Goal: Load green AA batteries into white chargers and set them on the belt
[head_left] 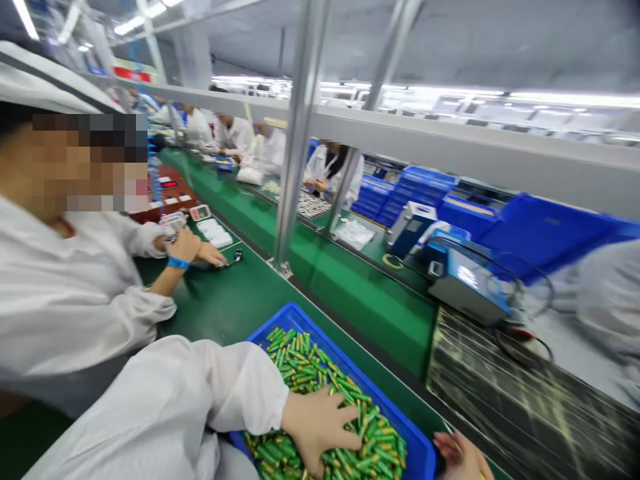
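Note:
My left hand (323, 427), in a loose white sleeve, lies over a heap of small green cylinders (295, 363) with gold-coloured ends, which look like battery cells. Its fingers are spread and touch the top of the heap; no piece shows gripped in them. The cells fill a blue plastic tray (367, 379) on the green bench. Just beyond the tray's right corner, at the bottom edge of the view, is my right hand (463, 457). Its fingers are curled and partly cut off and blurred; what they hold cannot be made out.
To the left a co-worker (65, 280) in white handles a small part on the green bench (210, 320). A metal post (297, 147) rises at the bench's far edge. Beyond are a green belt (370, 313), a boxy device (467, 280), blue bins (415, 193) and a dark marbled board (520, 400).

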{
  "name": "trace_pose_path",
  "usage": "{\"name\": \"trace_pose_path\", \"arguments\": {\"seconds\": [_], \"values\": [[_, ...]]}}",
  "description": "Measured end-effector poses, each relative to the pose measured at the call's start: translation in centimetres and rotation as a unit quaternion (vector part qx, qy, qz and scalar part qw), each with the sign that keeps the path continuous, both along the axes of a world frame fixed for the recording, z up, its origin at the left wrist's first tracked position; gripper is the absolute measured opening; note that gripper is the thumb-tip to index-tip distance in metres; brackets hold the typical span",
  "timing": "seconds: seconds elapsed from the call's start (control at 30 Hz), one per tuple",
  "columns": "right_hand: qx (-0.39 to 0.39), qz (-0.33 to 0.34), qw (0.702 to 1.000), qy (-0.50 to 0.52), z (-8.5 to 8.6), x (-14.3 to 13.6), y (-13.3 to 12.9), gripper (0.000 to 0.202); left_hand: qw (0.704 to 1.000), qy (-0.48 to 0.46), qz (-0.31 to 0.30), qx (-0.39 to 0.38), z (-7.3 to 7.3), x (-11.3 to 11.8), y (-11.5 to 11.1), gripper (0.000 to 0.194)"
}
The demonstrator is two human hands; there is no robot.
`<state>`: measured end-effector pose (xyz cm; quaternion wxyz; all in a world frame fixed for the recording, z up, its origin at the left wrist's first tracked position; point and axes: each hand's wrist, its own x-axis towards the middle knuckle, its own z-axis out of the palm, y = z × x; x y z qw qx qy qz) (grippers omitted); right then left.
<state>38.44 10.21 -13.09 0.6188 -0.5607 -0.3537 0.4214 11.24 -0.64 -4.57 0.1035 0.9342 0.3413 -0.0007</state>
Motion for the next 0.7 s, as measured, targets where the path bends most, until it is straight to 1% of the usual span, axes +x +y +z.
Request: {"name": "trace_pose_path", "arguments": {"seconds": [0.07, 0.1, 0.13, 0.2, 0.3, 0.37, 0.43, 0.53, 0.7], "values": [[-0.018, -0.059, 0.998, 0.027, 0.0, -0.3, 0.4, 0.030, 1.000, 0.003, -0.002, -0.002, -0.2, 0.0, 0.0, 0.075], [-0.027, -0.070, 0.996, 0.042, 0.2, -0.5, 0.5, 0.030, 1.000, 0.005, -0.002, -0.003, -0.3, 0.0, 0.1, 0.072], [-0.036, -0.070, 0.995, 0.055, 0.4, -0.6, 0.6, 0.030, 1.000, 0.003, 0.001, -0.006, -0.5, 0.0, 0.2, 0.067], [-0.041, -0.064, 0.995, 0.061, 0.9, -0.8, 0.6, 0.028, 0.999, -0.018, 0.015, -0.030, -0.8, 0.0, 0.5, 0.052], [-0.036, -0.057, 0.997, 0.037, 1.2, -0.8, 0.6, 0.025, 0.990, -0.089, 0.049, -0.101, -1.0, -0.1, 1.0, 0.027], [-0.032, -0.054, 0.998, 0.019, 1.2, -0.8, 0.5, 0.025, 0.979, -0.135, 0.074, -0.134, -1.1, -0.3, 1.1, 0.019], [-0.029, -0.053, 0.998, 0.011, 1.1, -0.8, 0.6, 0.025, 0.971, -0.165, 0.091, -0.146, -1.1, -0.3, 1.1, 0.016], [-0.026, -0.054, 0.998, 0.006, 1.0, -0.9, 0.7, 0.026, 0.969, -0.172, 0.099, -0.146, -1.0, -0.4, 1.0, 0.018], [-0.018, -0.054, 0.998, -0.006, 0.5, -0.7, 1.2, 0.022, 0.980, -0.147, 0.064, -0.118, -1.0, -0.7, 1.0, 0.018]]}}
